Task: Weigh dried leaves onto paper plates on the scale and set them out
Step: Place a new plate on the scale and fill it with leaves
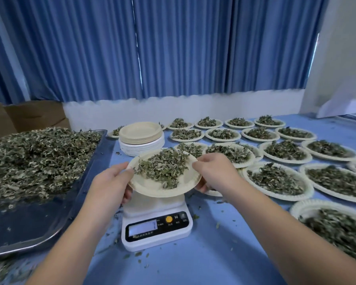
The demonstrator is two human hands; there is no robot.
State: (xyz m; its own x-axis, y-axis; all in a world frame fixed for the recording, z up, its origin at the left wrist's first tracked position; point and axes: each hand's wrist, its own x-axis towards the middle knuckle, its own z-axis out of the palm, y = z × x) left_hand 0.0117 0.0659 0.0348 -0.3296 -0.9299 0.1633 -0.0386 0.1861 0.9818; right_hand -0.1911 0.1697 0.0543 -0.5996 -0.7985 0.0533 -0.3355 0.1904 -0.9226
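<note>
Landmark: white digital scale [156, 221], standing on the blue table cover [193, 264].
Scale front: display [143, 228] lit, its reading too blurred to make out; yellow button [169, 219] just right of it.
Paper plate [152, 188]: directly over the scale's platform, tilted, held at both sides; I cannot tell whether its underside touches the platform.
Dried leaves [162, 167]: a loose pile on that plate, heaped toward its far half.
Left hand [109, 182]: at the plate's left rim above the scale, thumb on top of the rim, fingers curled beneath, gripping it.
Right hand [212, 171]: at the plate's right rim, thumb and forefinger pinching the edge, other fingers tucked under.
Metal tray [39, 227]: left of the scale, near it, carrying a large leaf heap [33, 157] at its far end.
Stack of empty plates [141, 136]: behind the scale.
Filled plates [275, 179]: in rows right of and behind the scale, each with a leaf pile.
Cardboard box [29, 116]: far left, behind the tray.
Blue curtain [173, 48]: beyond the table, well behind the scale.
Crumbs: leaf bits scattered on the cover around the scale.
</note>
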